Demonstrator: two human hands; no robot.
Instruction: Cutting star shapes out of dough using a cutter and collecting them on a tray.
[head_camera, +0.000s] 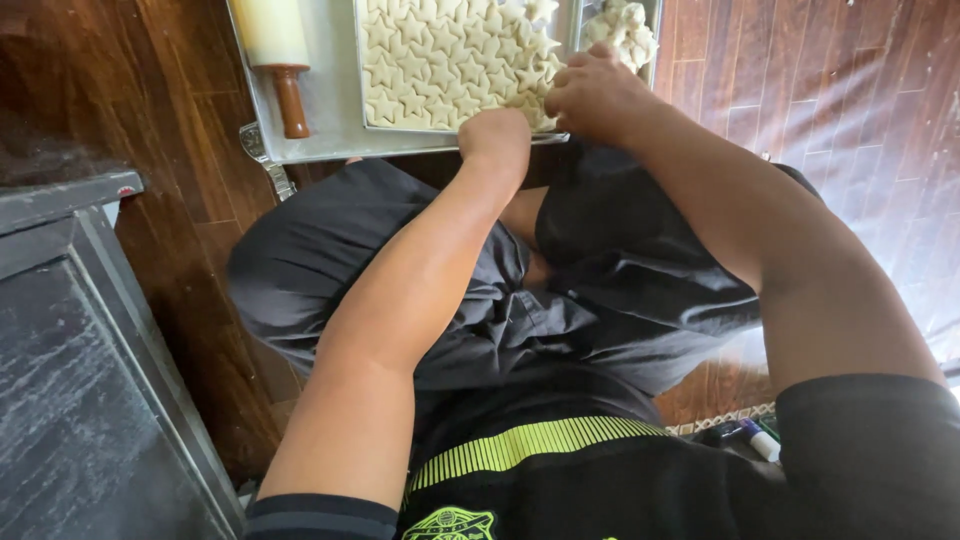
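Head view looks down on a dark wooden floor (830, 120), with a black cabinet (70, 380) filling the 8 o'clock corner. At 12 o'clock lies a pale metal tray (330, 110); on it sits a sheet of rolled dough (450, 60) cut all over into star shapes. A rolling pin (280, 60) with a brown handle rests on the tray at 11 o'clock of the dough, and a heap of dough scraps (622, 30) sits at 1 o'clock of it. The left hand (495, 140) is curled into a loose fist at the dough's near edge; whether it grips anything cannot be told. The right hand (595, 95), fingers bent, presses on the dough's 5 o'clock corner.
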